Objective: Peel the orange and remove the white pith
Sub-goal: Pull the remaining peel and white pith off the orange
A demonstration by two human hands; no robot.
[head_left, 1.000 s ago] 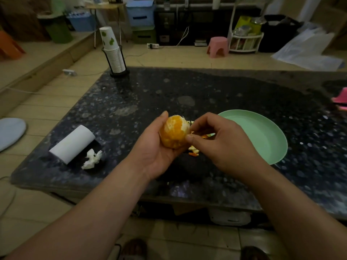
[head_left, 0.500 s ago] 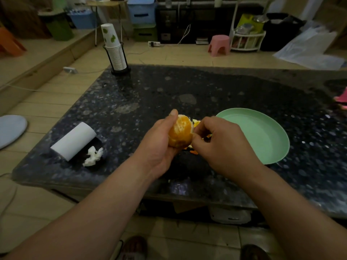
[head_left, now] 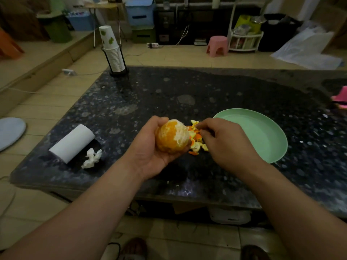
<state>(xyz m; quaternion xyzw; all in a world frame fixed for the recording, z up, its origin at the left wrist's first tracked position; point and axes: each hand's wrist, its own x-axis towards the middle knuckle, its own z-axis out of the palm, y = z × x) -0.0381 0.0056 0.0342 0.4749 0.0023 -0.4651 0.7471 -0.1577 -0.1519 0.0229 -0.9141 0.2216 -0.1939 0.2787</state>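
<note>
My left hand (head_left: 146, 156) holds the orange (head_left: 169, 136) just above the dark stone table (head_left: 169, 87). The fruit is peeled; its left side shows bare orange flesh and its right side is still coated in white pith. My right hand (head_left: 229, 145) is apart from the fruit, to its right, with curled fingertips over a small pile of peel scraps (head_left: 196, 141) on the table. Whether those fingers pinch a bit of pith is hidden.
A green plate (head_left: 262, 132) lies right of the peel pile. A white paper roll (head_left: 72, 143) and a crumpled tissue (head_left: 92, 158) lie at the near left. A stack of paper cups (head_left: 112, 51) stands at the far left corner. A pink object (head_left: 340, 98) sits at the right edge.
My right hand has left the orange and moved right to the peel pile. My left hand has turned the fruit, so its pith-covered side now shows.
</note>
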